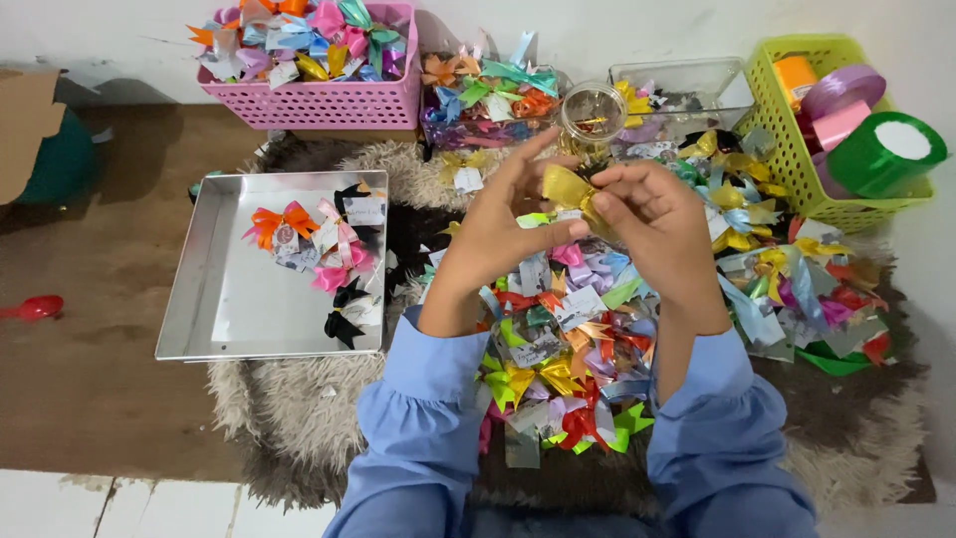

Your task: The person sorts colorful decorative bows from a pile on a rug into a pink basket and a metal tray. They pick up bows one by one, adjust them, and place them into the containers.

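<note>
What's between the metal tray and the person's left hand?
Head view: a strip of shaggy grey rug, dark at its centre, lies between the metal tray and the left hand. No bows rest on that strip; the hand holds a gold bow.

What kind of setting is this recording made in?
Probably a home craft spot on the floor: a heap of ribbon bows on a shaggy rug, baskets of bows and ribbon rolls, and a metal tray.

A white wall (617,25) backs a brown wooden floor (90,399) with a shaggy beige rug (299,408).
</note>
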